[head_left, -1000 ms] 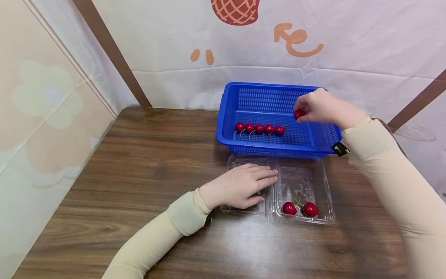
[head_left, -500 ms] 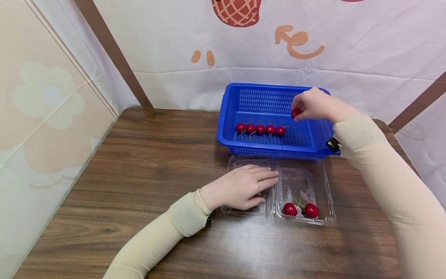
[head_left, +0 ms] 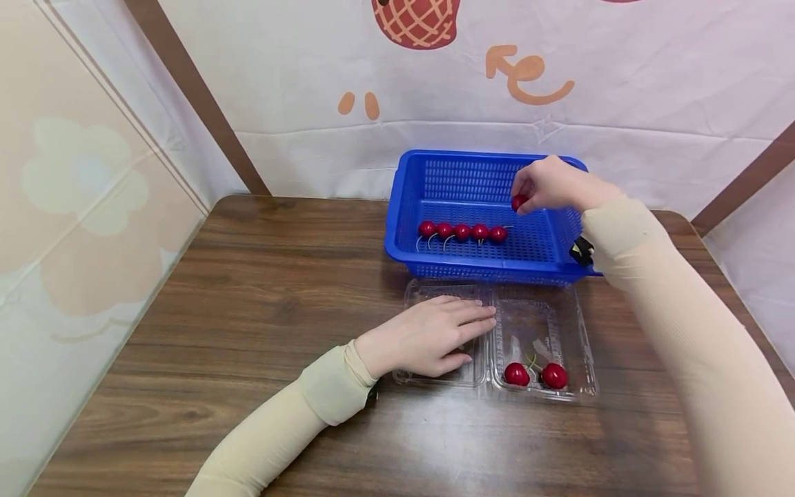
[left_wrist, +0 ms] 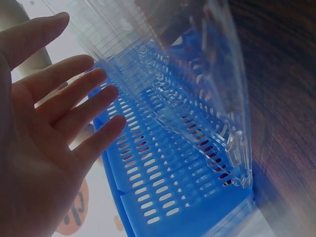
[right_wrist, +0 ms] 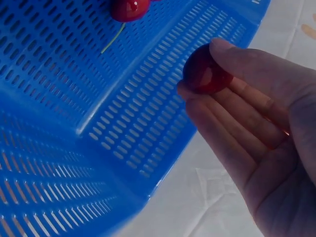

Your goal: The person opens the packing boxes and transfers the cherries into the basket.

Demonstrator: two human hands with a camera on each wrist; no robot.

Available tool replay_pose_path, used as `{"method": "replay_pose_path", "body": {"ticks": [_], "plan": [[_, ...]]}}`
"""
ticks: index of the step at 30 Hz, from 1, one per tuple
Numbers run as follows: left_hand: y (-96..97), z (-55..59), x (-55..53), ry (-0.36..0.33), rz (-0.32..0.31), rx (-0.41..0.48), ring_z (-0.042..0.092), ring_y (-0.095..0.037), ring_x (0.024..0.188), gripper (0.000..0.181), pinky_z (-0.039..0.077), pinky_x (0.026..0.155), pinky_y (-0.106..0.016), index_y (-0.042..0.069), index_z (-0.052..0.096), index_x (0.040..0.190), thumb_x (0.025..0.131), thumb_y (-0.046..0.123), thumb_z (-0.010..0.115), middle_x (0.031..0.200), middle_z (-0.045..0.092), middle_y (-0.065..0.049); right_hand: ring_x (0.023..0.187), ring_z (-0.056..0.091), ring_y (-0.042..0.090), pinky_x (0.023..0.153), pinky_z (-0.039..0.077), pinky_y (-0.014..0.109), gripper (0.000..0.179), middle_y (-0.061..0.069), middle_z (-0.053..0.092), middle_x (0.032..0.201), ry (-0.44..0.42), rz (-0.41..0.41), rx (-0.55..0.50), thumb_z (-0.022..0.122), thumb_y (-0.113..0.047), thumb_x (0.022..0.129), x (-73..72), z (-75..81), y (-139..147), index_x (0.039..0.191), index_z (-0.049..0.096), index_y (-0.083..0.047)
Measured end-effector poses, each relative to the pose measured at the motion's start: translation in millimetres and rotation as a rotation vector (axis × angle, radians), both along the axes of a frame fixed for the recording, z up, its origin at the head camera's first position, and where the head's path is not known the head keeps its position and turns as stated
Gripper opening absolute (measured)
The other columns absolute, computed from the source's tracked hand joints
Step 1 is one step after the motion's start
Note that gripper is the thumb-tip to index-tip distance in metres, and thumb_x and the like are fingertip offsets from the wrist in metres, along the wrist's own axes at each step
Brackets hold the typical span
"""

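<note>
My right hand [head_left: 553, 185] pinches a red cherry [right_wrist: 206, 70] between thumb and fingertips, over the right part of the blue basket [head_left: 497, 263]. Inside that basket a row of several cherries [head_left: 462, 232] with stems lies left of the hand. My left hand [head_left: 428, 335] rests with fingers extended on the left half of a clear plastic clamshell box [head_left: 584, 345], hiding much of that half. Two cherries [head_left: 554, 375] sit at the near edge of the box's right half. In the left wrist view the left fingers [left_wrist: 98, 140] are spread beside the clear plastic.
The basket stands at the back of the brown wooden table [head_left: 248, 297], against a printed fabric wall [head_left: 298, 69]. The clamshell box lies opened flat right in front of it. The table's rounded back right corner [head_left: 680, 221] is beyond the right sleeve.
My right hand has drifted slightly left over the basket, still pinching the cherry. The left hand, the box and the other cherries stay put.
</note>
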State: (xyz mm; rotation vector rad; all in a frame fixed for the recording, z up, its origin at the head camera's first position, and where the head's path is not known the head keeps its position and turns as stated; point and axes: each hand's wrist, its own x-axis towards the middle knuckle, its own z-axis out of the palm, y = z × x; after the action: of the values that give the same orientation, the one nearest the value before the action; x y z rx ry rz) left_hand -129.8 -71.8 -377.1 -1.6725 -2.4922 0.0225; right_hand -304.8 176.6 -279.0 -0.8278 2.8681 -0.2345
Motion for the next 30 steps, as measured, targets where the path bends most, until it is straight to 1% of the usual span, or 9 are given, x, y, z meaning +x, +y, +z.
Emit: {"method": "replay_pose_path", "body": {"ticks": [6,10,15,20,25,30], "plan": [[0.1,0.9,-0.1,0.003,0.002,0.003,0.041,-0.020,0.136,0.060,0.034,0.112,-0.035,0.009,0.044,0.142,0.091,0.039,0.056,0.147,0.043,-0.006,0.085,0.067,0.023,0.082,0.053,0.043,0.026,0.013,0.072,0.094,-0.020,-0.013,0.018,0.077,-0.016,0.077,-7.4,-0.2,0.7,0.098,0.068,-0.003],[-0.3,1.2,0.7,0.000,0.002,0.000,0.041,-0.020,0.136,0.060,0.033,0.113,-0.035,0.009,0.044,0.142,0.091,0.039,0.056,0.147,0.043,-0.005,0.086,0.067,0.024,0.082,0.053,0.044,0.026,0.015,0.072,0.095,-0.043,-0.012,0.020,0.077,-0.014,0.078,-11.3,-2.2,0.9,0.099,0.068,-0.003],[-1.4,1.9,1.4,0.001,0.006,-0.003,0.040,-0.020,0.136,0.060,0.033,0.112,-0.035,0.009,0.043,0.143,0.092,0.039,0.055,0.148,0.042,-0.005,0.086,0.067,0.023,0.080,0.054,0.042,0.024,0.015,0.072,0.095,-0.057,-0.006,0.016,0.078,-0.012,0.076,-17.4,-8.3,0.6,0.097,0.068,-0.003],[-1.8,1.9,2.0,-0.005,0.006,0.008,0.041,-0.020,0.135,0.060,0.034,0.112,-0.035,0.009,0.044,0.142,0.091,0.039,0.056,0.147,0.043,-0.005,0.086,0.066,0.023,0.080,0.055,0.041,0.025,0.014,0.071,0.095,-0.075,-0.011,0.035,0.078,-0.011,0.076,-22.7,-15.5,-1.4,0.097,0.068,-0.003],[-1.2,3.8,2.8,-0.006,0.006,0.009,0.041,-0.020,0.135,0.060,0.035,0.112,-0.035,0.009,0.044,0.142,0.091,0.039,0.056,0.147,0.043,-0.005,0.087,0.065,0.023,0.082,0.055,0.043,0.025,0.014,0.071,0.096,-0.120,-0.042,0.029,0.077,-0.007,0.076,-23.5,-18.0,-4.1,0.099,0.067,-0.002],[-1.3,5.2,2.3,0.001,0.008,0.009,0.041,-0.018,0.135,0.060,0.035,0.112,-0.034,0.010,0.044,0.142,0.091,0.039,0.056,0.147,0.043,-0.004,0.087,0.065,0.024,0.082,0.055,0.042,0.025,0.014,0.070,0.096,-0.141,-0.049,0.030,0.077,-0.007,0.076,-23.4,-20.2,-5.3,0.099,0.067,-0.003]]}}
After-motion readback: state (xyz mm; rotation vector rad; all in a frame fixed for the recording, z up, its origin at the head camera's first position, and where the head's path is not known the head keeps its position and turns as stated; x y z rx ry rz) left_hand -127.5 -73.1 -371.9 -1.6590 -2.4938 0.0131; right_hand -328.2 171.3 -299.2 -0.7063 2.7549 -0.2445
